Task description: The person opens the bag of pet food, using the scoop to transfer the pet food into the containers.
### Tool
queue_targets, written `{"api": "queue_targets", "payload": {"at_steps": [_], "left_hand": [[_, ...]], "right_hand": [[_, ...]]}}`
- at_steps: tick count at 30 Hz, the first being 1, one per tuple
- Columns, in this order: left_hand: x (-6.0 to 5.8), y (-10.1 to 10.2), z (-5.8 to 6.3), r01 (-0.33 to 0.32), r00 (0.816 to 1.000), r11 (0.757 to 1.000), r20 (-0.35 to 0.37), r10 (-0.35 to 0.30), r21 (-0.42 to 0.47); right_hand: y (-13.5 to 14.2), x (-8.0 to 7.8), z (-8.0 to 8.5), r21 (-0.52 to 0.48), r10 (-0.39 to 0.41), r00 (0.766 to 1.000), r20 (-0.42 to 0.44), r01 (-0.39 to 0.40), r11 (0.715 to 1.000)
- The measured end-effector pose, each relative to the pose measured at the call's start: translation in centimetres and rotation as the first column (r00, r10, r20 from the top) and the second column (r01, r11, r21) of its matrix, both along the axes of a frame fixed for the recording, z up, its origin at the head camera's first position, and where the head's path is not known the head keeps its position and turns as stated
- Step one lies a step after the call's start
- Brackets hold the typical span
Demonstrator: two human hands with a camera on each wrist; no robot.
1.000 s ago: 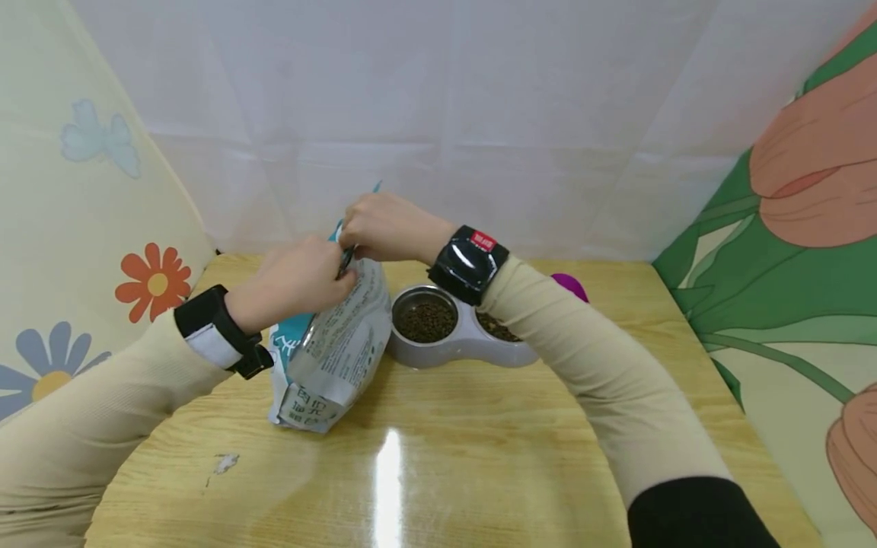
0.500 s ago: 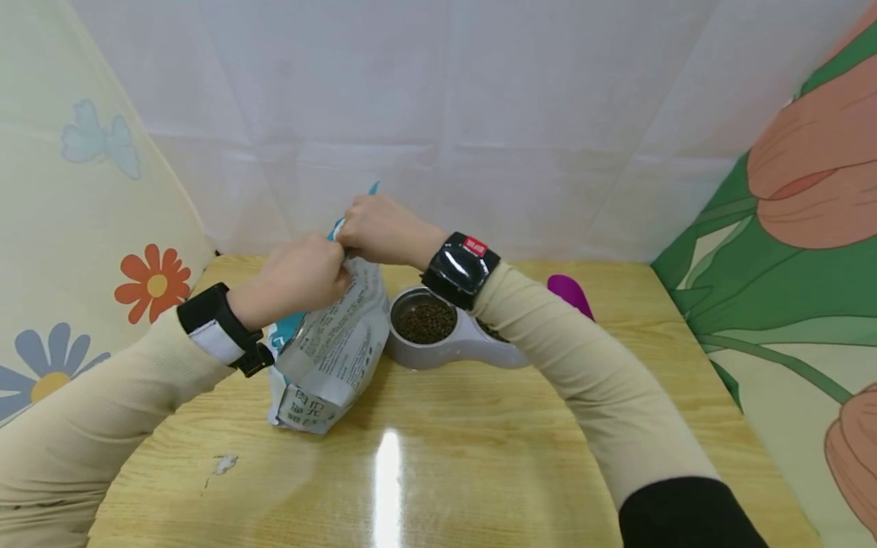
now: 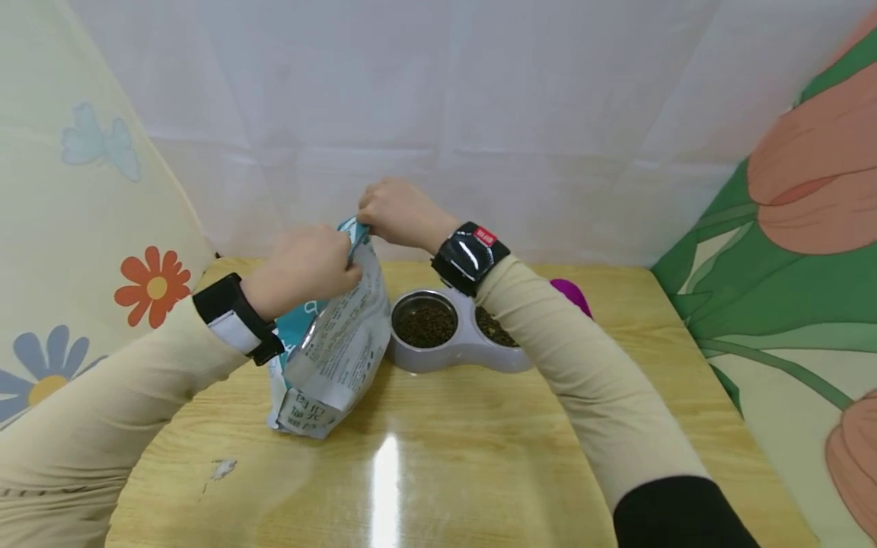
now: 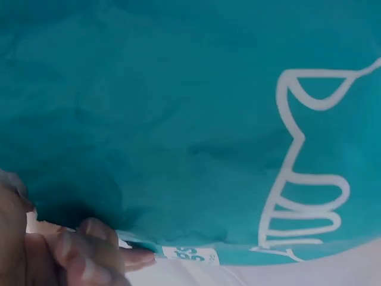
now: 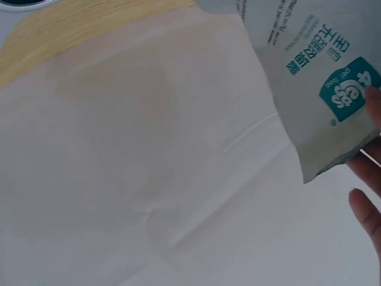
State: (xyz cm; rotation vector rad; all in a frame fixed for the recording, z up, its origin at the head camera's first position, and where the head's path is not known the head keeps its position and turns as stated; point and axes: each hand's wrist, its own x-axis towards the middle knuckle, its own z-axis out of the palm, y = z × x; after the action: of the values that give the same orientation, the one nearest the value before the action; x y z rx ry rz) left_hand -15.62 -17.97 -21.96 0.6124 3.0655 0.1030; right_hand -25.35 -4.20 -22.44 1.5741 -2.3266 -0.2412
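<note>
A teal and white pet food bag [image 3: 342,358] stands on the table, leaning a little to the right. My left hand [image 3: 304,262] grips its upper edge on the near side. At the far top corner, my right hand [image 3: 404,217] pinches the bag's rim. In the left wrist view, the bag's teal face [image 4: 178,119] fills most of the picture, with curled fingers [image 4: 89,250] at a ragged edge. The right wrist view shows the printed back of the bag [image 5: 297,65] beside the right hand's fingers [image 5: 366,173]. The bag's inside is hidden.
Right of the bag is a pale grey double pet bowl [image 3: 455,359] with kibble [image 3: 425,327] in both steel dishes; my right sleeve covers part of it. A purple object [image 3: 572,295] lies partly hidden behind that sleeve. A white sheet [image 3: 548,114] hangs behind the table.
My right hand has moved up and right, away from the left hand. The left hand has risen slightly. More of the bag's teal top shows between them.
</note>
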Motion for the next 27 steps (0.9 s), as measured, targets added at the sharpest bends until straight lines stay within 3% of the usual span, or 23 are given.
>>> {"api": "queue_targets", "payload": {"at_steps": [16, 23, 27], "left_hand": [[0.0, 0.2, -0.4, 0.01, 1.0, 0.998, -0.029, -0.009, 0.062], [0.3, -0.9, -0.7, 0.0, 1.0, 0.99, 0.012, -0.002, 0.144], [1.4, -1.3, -0.7, 0.025, 0.998, 0.986, 0.059, -0.035, 0.162]], "right_hand": [[-0.2, 0.1, -0.6, -0.064, -0.014, 0.994, -0.11, 0.007, 0.998], [-0.5, -0.5, -0.8, -0.05, 0.007, 0.996, -0.088, -0.011, 0.999], [-0.4, -1.2, -0.8, -0.029, -0.007, 0.996, -0.085, 0.004, 1.0]]}}
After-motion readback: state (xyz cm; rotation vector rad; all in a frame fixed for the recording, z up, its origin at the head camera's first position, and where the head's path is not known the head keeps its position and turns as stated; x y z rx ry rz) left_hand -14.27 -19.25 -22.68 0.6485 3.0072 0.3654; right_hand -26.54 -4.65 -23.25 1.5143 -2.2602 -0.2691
